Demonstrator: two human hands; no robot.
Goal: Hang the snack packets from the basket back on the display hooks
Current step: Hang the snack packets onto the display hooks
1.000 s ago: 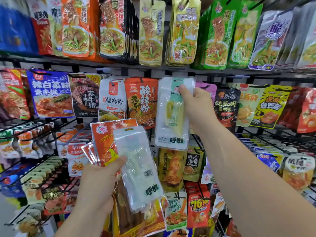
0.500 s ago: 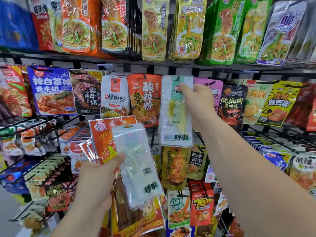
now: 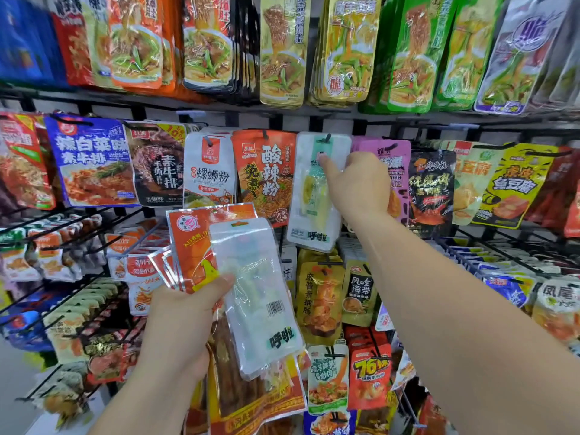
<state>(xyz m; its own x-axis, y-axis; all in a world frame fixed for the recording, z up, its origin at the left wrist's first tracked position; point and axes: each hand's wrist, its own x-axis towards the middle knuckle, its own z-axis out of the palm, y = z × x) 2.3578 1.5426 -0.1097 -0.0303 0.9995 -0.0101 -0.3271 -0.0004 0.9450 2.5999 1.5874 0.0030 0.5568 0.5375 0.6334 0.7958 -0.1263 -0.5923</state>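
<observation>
Packed snack racks (image 3: 94,99) fill the view, bright packets hanging tier above tier from black wire hooks (image 3: 70,121). I have the right hand (image 3: 361,186) up at the middle tier, pinching a white packet (image 3: 314,196) with a green strip near its top: thumb on the front, the other fingers hidden behind the film. The packet's punched hole sits at the display hook (image 3: 326,139), whose black tip shows in front of it, so I judge it threaded on but not yet released. Pinching so close to the hole is what lets me steer it along the wire. It hangs between an orange noodle packet (image 3: 266,177) and a purple packet (image 3: 389,158).

The left hand (image 3: 182,318) sits lower and nearer to me, gripping a fan of waiting stock: a second white packet (image 3: 254,293) of the same brand in front, an orange packet (image 3: 191,237) behind it, a longer packet of brown strips (image 3: 238,394) underneath. The thumb clamps across their fronts, leaving the hanging holes at the top free to be picked off one at a time. The basket is out of view. Next, I reckon, the right hand lets go and takes the matching white packet for this same hook.
</observation>
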